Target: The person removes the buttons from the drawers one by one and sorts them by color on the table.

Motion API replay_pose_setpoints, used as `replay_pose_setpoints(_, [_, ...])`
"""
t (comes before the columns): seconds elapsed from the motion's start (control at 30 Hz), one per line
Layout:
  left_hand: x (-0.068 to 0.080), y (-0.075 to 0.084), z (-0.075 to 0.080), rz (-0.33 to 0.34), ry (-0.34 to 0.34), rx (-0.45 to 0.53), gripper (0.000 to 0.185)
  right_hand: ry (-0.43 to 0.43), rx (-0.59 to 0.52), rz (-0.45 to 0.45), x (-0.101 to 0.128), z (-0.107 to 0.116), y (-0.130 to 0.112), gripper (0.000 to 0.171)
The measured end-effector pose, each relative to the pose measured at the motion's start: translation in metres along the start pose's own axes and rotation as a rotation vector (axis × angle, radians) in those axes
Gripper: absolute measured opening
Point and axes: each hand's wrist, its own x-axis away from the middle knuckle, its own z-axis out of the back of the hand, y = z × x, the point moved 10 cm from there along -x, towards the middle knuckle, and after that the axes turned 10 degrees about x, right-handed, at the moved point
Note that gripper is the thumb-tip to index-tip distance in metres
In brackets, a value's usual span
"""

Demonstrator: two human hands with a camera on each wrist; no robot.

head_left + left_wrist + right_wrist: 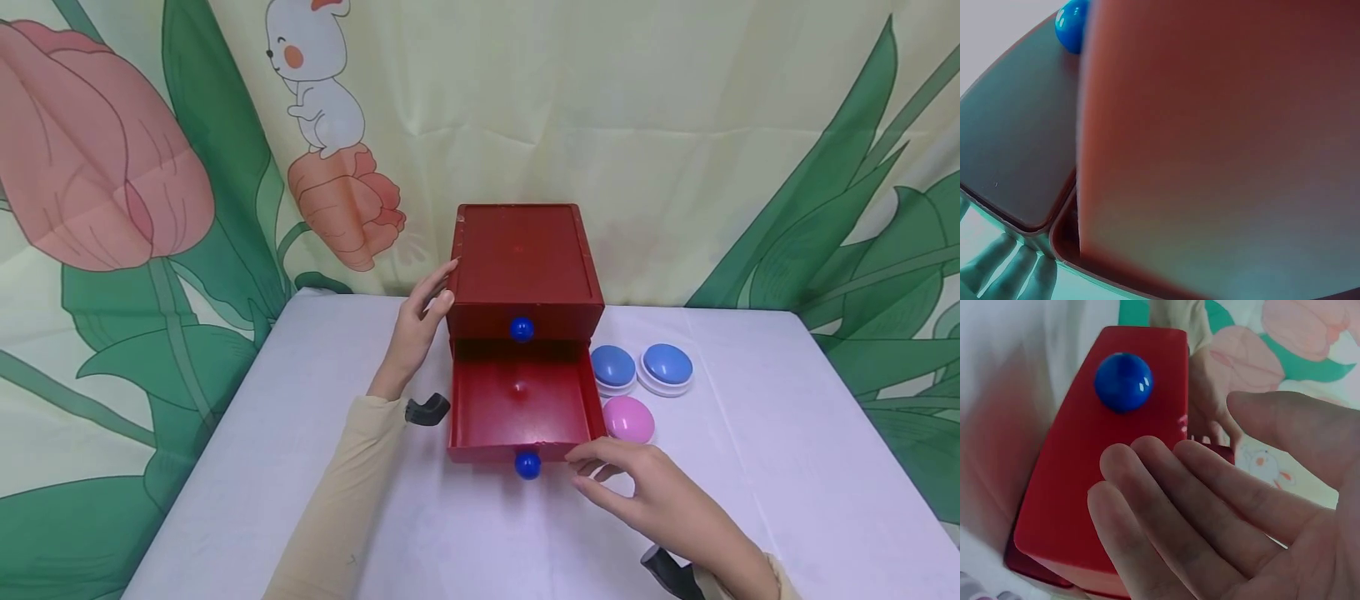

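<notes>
The red box (525, 254) stands at the centre of the frame on a white table (255, 467); its lower drawer (476, 454) extends forward below the upper section. An upper blue knob (522, 329) is fitted to the front of the upper section, and a lower blue knob (528, 465) to the front of the drawer. The left hand (415, 333), left of centre, rests against the left side of the box; its fingers (1042, 278) are extended and slightly apart at the box edge in the lower left of the left wrist view. A large blurred surface covers most of that view and cannot be identified. The right hand (656, 492), lower right of centre, is positioned at the right front corner of the drawer. Its fingers are gently bent, the thumb (1285, 428) is well apart from them, and they are clamped on nothing; whether the fingertips touch the drawer cannot be told. Two blue domes (667, 364) on white bases and a pink dome (628, 419) are located to the right of the box, the pink one lower in the frame. A cloth backdrop (637, 150) printed with a tulip, a rabbit and a carrot spans the upper frame.
</notes>
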Motion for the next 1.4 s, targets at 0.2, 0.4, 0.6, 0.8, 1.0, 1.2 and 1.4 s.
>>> replay_pose_setpoints(0.2, [-0.002, -0.011, 0.003, 0.001, 0.000, 0.000, 0.050, -0.062, -0.022, -0.055, -0.002, -0.013, 0.006, 0.032])
replay_pose_setpoints(0.4, [-0.008, -0.031, 0.010, -0.019, 0.002, 0.011, 0.050, -0.123, -0.082, -0.123, -0.008, -0.029, 0.014, 0.041])
replay_pose_setpoints(0.6, [-0.008, -0.031, 0.011, -0.040, 0.005, 0.007, 0.047, -0.100, -0.120, -0.091, -0.013, -0.039, 0.014, 0.035])
replay_pose_setpoints(0.8, [-0.007, -0.031, 0.011, -0.044, 0.007, -0.009, 0.047, -0.090, -0.150, -0.098, -0.018, -0.048, 0.015, 0.030])
replay_pose_setpoints(1.0, [-0.009, -0.030, 0.010, -0.033, 0.004, 0.004, 0.048, -0.076, -0.151, -0.095, -0.024, -0.057, 0.016, 0.026])
replay_pose_setpoints(1.2, [-0.008, -0.028, 0.009, -0.016, 0.006, 0.009, 0.049, -0.058, -0.168, -0.134, -0.029, -0.066, 0.019, 0.024])
replay_pose_setpoints(1.4, [-0.007, -0.028, 0.009, -0.034, 0.005, -0.007, 0.048, -0.036, -0.161, -0.155, -0.030, -0.070, 0.021, 0.038])
